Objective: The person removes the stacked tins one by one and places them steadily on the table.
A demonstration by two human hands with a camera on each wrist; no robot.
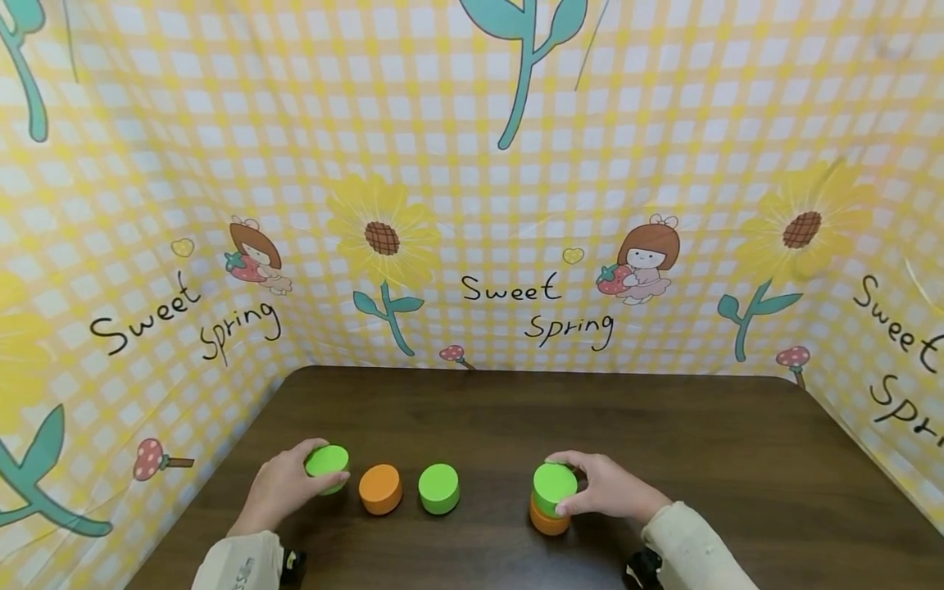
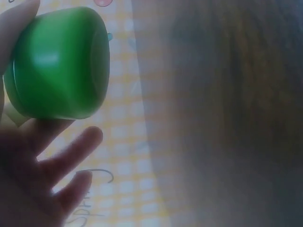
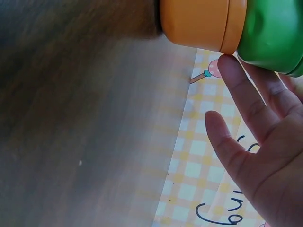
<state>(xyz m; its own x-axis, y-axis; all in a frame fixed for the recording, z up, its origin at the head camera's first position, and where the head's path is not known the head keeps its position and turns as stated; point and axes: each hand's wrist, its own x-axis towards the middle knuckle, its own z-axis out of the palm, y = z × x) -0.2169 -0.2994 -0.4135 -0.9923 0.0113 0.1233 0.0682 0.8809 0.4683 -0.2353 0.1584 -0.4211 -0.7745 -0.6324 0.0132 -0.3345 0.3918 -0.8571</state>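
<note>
My left hand (image 1: pixel 279 490) grips a small round green jar (image 1: pixel 328 461) between thumb and fingers. Seen from the left wrist, that jar's rounded base shows and it appears raised off the table. On the right, my right hand (image 1: pixel 614 489) holds another green jar (image 1: pixel 555 487) by its sides, on top of an orange jar (image 1: pixel 549 523). The right wrist view shows the orange jar (image 3: pixel 199 21) against the green jar's base, with one fingertip near the seam of its lid. Between the hands stand a separate orange jar (image 1: pixel 380 490) and a third green jar (image 1: pixel 438 489).
The dark brown wooden table (image 1: pixel 472 418) has rounded back corners. A yellow checked cloth (image 1: pixel 472 205) printed with sunflowers and lettering hangs behind it and along both sides.
</note>
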